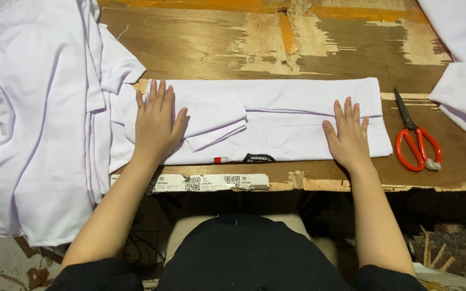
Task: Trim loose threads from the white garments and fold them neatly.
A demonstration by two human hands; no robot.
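Lying lengthwise left-right, folded white shirt [276, 121] under both flat hands [156, 123].

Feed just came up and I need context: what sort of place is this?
Probably a small garment workshop or packing bench: a worn wooden table, a pile of white garments, red scissors, and both hands pressing a folded white shirt flat.

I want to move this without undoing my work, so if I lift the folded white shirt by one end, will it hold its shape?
Probably not. The folded white shirt looks like thin, soft cloth, so it would likely sag and unfold. Both the left hand and right hand press it flat, suggesting the folds spring open. It seems light and should slide easily on the worn wooden table.
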